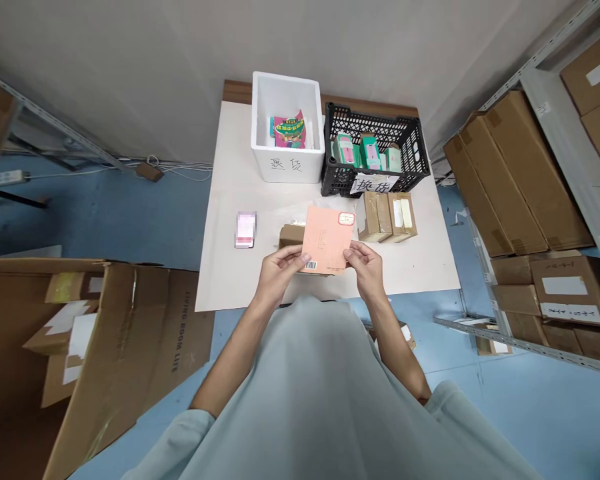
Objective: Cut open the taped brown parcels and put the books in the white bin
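Note:
A thin salmon-pink booklet [329, 239] is held up flat in front of me, with a barcode at its lower left and a white label at its upper right. My left hand [280, 270] pinches its lower left edge, thumb on top. On the opposite side, my right hand [366, 265] grips the lower right edge the same way. Beneath the booklet, a brown cardboard box [291, 235] rests on the white table [240, 283], mostly hidden. Some clear plastic seems to lie just behind it.
A white foam bin [290, 165] with colourful packets and a black crate [375, 181] with green boxes stand at the back. Two taped cartons [387, 217] sit right, a phone [245, 229] left. A large open carton [145, 333] flanks the table; loaded shelves [535, 67] stand right.

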